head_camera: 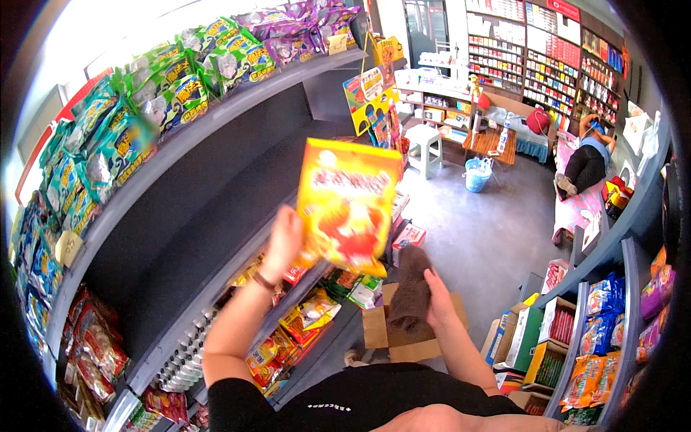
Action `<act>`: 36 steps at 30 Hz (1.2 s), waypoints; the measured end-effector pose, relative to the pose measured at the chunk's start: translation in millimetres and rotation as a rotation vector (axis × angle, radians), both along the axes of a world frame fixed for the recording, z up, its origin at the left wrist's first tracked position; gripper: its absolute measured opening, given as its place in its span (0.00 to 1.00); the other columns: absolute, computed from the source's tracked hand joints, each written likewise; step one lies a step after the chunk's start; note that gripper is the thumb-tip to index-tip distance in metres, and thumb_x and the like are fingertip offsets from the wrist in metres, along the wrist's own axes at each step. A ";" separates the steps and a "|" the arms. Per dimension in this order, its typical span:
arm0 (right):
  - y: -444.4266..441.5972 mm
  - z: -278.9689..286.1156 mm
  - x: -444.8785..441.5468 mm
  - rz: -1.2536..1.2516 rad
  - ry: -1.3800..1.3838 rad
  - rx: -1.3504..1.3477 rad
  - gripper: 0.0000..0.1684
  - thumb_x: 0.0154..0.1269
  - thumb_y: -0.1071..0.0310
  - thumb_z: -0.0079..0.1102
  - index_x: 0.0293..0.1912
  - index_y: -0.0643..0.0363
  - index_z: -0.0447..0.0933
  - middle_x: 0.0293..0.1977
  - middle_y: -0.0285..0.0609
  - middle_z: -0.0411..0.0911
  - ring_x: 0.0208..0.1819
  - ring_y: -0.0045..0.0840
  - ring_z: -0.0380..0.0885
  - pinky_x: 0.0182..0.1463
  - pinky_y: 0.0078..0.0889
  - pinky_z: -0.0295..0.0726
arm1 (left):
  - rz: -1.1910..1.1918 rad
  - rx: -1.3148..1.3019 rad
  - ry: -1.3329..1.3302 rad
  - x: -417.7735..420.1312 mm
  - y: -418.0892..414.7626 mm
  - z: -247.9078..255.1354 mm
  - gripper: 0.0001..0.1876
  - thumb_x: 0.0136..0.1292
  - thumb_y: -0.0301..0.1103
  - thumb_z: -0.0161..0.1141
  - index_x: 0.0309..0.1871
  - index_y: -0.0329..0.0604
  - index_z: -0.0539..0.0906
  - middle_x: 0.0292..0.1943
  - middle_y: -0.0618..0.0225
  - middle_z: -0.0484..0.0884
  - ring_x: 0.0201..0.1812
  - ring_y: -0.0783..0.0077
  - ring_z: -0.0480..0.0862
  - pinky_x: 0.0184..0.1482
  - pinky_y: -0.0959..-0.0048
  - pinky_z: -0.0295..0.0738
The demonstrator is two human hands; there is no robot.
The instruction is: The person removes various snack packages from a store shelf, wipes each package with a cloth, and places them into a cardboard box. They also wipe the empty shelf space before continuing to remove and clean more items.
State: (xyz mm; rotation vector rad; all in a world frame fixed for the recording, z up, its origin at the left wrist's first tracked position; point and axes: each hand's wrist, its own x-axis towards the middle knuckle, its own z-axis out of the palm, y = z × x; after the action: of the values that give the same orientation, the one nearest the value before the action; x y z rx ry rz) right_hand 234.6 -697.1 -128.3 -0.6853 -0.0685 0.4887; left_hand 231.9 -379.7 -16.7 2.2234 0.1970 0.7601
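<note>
My left hand [287, 233] grips a yellow and orange snack bag [348, 208] by its left edge, raised in front of the shelving and held roughly upright. The bag bears writing and a food picture. In my right hand [441, 297] is a dark brown cloth [411, 289], bunched up, with my fingers around its right side. Below the cloth an opened cardboard box [413, 352] stands on the floor, its flaps spread; the cloth hides part of its inside. To the left of the bag runs a dark shelf board [178, 216] with nothing on its long middle stretch.
Green and purple snack bags [183, 86] line the top shelf. Lower shelves hold more packets [307, 318]. Boxed snacks [556, 324] fill the right-hand shelving. Farther off stand a white stool [425, 148], a blue basket [478, 174] and a person [586, 162] lying on a pink-covered bed.
</note>
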 end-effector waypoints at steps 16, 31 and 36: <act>14.8 9.2 -77.8 -0.420 -0.130 -0.180 0.23 0.69 0.64 0.53 0.60 0.61 0.65 0.49 0.41 0.74 0.46 0.26 0.76 0.50 0.31 0.78 | -0.310 -0.843 0.138 -150.5 -66.3 -113.2 0.21 0.74 0.40 0.43 0.59 0.31 0.69 0.51 0.60 0.79 0.50 0.72 0.79 0.52 0.72 0.74; 138.9 39.6 -174.3 -0.682 -1.304 -1.025 0.30 0.43 0.82 0.54 0.51 0.63 0.73 0.55 0.52 0.68 0.57 0.47 0.66 0.62 0.41 0.65 | -0.340 0.206 0.287 -270.8 -11.3 -82.9 0.11 0.69 0.34 0.47 0.49 0.37 0.71 0.27 0.43 0.78 0.28 0.41 0.78 0.29 0.49 0.71; 156.8 32.4 -185.2 -0.675 -1.248 -1.008 0.27 0.43 0.85 0.53 0.49 0.65 0.72 0.56 0.55 0.66 0.58 0.49 0.65 0.63 0.43 0.64 | -0.417 0.225 0.271 -290.3 -1.2 -91.8 0.10 0.69 0.34 0.47 0.48 0.39 0.70 0.27 0.46 0.78 0.29 0.44 0.80 0.29 0.51 0.73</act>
State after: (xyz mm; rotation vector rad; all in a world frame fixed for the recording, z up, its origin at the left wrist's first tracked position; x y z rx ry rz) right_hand 49.4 -540.3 -95.9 -1.8387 -0.7709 -0.6912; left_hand -58.5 -380.9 -108.5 2.4618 -0.2288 0.2633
